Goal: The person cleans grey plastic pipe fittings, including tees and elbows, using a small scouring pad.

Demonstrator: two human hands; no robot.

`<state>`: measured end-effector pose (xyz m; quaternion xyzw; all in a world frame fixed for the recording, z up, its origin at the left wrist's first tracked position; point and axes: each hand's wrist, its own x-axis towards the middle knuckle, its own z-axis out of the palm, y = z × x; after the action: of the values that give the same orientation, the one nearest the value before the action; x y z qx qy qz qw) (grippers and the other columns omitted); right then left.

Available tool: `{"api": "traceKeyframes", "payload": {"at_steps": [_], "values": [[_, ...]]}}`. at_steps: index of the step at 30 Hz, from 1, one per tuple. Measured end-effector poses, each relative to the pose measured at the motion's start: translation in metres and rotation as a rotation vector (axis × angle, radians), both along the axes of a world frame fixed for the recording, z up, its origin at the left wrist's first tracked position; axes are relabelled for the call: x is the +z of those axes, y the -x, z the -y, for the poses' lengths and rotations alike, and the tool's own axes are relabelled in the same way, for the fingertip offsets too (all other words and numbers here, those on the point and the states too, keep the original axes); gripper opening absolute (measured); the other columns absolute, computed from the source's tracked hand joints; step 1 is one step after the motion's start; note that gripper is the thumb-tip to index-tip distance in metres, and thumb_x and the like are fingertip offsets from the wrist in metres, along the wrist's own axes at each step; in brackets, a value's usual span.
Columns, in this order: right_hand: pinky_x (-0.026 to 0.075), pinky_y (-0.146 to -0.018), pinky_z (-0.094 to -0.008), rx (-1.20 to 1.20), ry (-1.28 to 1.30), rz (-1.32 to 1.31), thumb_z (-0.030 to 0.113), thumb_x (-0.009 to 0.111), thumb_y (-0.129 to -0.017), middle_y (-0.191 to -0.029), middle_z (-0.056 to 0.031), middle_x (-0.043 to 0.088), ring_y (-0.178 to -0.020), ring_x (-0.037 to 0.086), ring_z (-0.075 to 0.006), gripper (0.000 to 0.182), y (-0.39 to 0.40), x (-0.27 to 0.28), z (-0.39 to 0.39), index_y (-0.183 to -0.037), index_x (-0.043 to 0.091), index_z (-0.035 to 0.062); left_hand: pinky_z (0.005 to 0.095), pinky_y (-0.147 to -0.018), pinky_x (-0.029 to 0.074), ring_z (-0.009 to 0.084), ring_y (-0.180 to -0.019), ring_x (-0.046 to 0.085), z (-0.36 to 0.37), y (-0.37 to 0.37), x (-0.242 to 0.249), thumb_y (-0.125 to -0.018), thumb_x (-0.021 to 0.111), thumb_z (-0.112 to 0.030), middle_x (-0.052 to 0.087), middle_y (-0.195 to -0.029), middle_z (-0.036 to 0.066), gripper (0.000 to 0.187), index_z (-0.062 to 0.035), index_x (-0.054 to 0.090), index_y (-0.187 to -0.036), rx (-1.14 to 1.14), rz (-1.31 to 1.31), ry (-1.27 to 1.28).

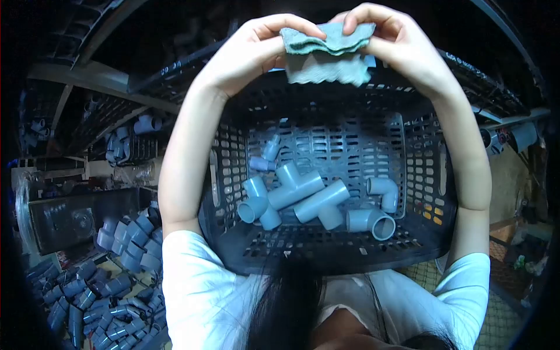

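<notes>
Between my two hands, above the far rim of a black plastic crate (326, 265), is a folded green cloth (329, 41) with a paler flap hanging down. My left hand (277, 38) pinches its left side, and my right hand (388, 32) grips the right side. Inside the crate lie several grey pipe fittings. Among them are a tee fitting (296, 189), another tee fitting (322, 203), an elbow fitting (385, 189) and one with its round mouth turned up (373, 221). Two smaller fittings (269, 153) rest near the crate's left wall.
Many grey pipe fittings (111, 309) are heaped on the floor at the lower left, beside a dark box (84, 216). Racks with black crates (140, 143) stand at the left. More fittings (519, 137) sit on a shelf at the right.
</notes>
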<state>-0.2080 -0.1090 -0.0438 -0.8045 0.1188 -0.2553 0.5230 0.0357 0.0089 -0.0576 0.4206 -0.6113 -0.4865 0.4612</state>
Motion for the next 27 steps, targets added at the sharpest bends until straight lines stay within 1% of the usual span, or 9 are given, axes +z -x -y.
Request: {"api": "traceKeyframes", "payload": {"at_steps": [5,7,9,11,13,15,18,22,27], "values": [[0.054,-0.080,-0.0242,-0.052,-0.074,0.138,-0.001,0.060,-0.090,-0.100,-0.0048,0.072,-0.090,0.067,-0.0102,0.024,-0.004,0.012,-0.008,-0.112,0.068,-0.0005,0.0357,-0.094,0.056,0.0238,-0.115,0.065,-0.005,0.004,0.002,-0.098,0.065,-0.030,0.069,-0.117,0.007,0.035,-0.0107,0.069,-0.126,-0.210,-0.150,0.063],[0.053,-0.070,-0.0218,-0.096,-0.097,0.073,0.001,0.060,-0.091,-0.098,-0.0038,0.071,-0.083,0.066,-0.0088,0.022,0.000,0.016,-0.012,-0.111,0.068,-0.0001,0.0248,-0.076,0.051,0.0083,-0.091,0.060,-0.003,0.030,0.030,-0.101,0.064,-0.020,0.065,-0.115,0.006,0.056,-0.0041,0.038,-0.148,0.000,-0.449,-0.280],[0.049,-0.062,-0.0201,-0.173,-0.035,0.124,0.004,0.061,-0.092,-0.092,-0.0019,0.069,-0.076,0.062,-0.0055,0.018,-0.008,0.018,-0.028,-0.108,0.068,0.0003,0.0242,-0.076,0.050,0.0075,-0.095,0.058,-0.009,0.074,0.067,-0.096,0.070,-0.019,0.063,-0.122,0.004,0.065,-0.0047,0.041,-0.152,0.478,-0.347,-0.390],[0.048,-0.061,-0.0218,-0.202,0.303,0.071,0.002,0.061,-0.089,-0.091,-0.0036,0.066,-0.075,0.061,-0.0071,0.018,-0.009,0.012,-0.041,-0.106,0.064,-0.0009,0.0227,-0.077,0.048,0.0071,-0.095,0.057,-0.010,0.022,0.015,-0.092,0.074,-0.021,0.063,-0.120,0.002,0.065,-0.0041,0.047,-0.148,0.012,0.094,0.027],[0.050,-0.078,-0.0340,-0.414,1.112,0.304,-0.005,0.065,-0.076,-0.106,-0.0125,0.057,-0.092,0.061,-0.0271,0.039,-0.015,-0.009,-0.047,-0.113,0.059,0.0038,0.0205,-0.068,0.044,0.0038,-0.080,0.053,-0.015,0.026,0.015,-0.091,0.075,-0.022,0.065,-0.105,0.000,0.057,-0.0017,0.056,-0.140,0.093,0.115,-0.113],[0.048,-0.089,-0.0396,-0.395,1.010,-0.026,-0.006,0.067,-0.072,-0.111,-0.0135,0.058,-0.102,0.058,-0.0351,0.052,-0.008,0.001,-0.087,-0.122,0.056,0.0054,0.0204,-0.065,0.042,0.0042,-0.075,0.052,-0.004,0.006,0.006,-0.093,0.073,-0.021,0.064,-0.094,-0.002,0.049,-0.0005,0.059,-0.135,0.048,0.043,-0.173],[0.051,-0.072,-0.0354,-0.003,1.227,-0.390,0.010,0.064,-0.083,-0.084,-0.0063,0.062,-0.085,0.066,-0.0248,0.016,-0.004,-0.038,-0.119,-0.097,0.060,0.0043,0.0198,-0.066,0.047,0.0050,-0.076,0.056,-0.006,0.024,0.017,-0.096,0.068,-0.020,0.067,-0.099,0.001,0.043,0.0022,0.059,-0.131,0.233,-0.093,-0.124],[0.055,-0.078,-0.0435,0.729,0.729,-0.993,0.027,0.084,-0.072,-0.093,-0.0147,0.068,-0.091,0.069,-0.0324,0.049,0.015,-0.120,-0.144,-0.103,0.059,-0.0001,0.0221,-0.076,0.053,0.0078,-0.084,0.063,0.008,0.010,0.003,-0.096,0.067,-0.018,0.069,-0.114,0.007,0.046,0.0024,0.055,-0.135,-0.016,-0.184,-0.024],[0.056,-0.080,-0.0477,0.699,0.609,-0.917,0.012,0.080,-0.070,-0.103,-0.0220,0.066,-0.093,0.068,-0.0400,0.063,0.024,-0.143,-0.147,-0.122,0.046,-0.0008,0.0261,-0.087,0.054,0.0138,-0.102,0.067,-0.004,0.030,0.015,-0.097,0.068,-0.022,0.069,-0.120,0.009,0.051,0.0023,0.053,-0.139,0.017,-0.197,-0.157]]}}
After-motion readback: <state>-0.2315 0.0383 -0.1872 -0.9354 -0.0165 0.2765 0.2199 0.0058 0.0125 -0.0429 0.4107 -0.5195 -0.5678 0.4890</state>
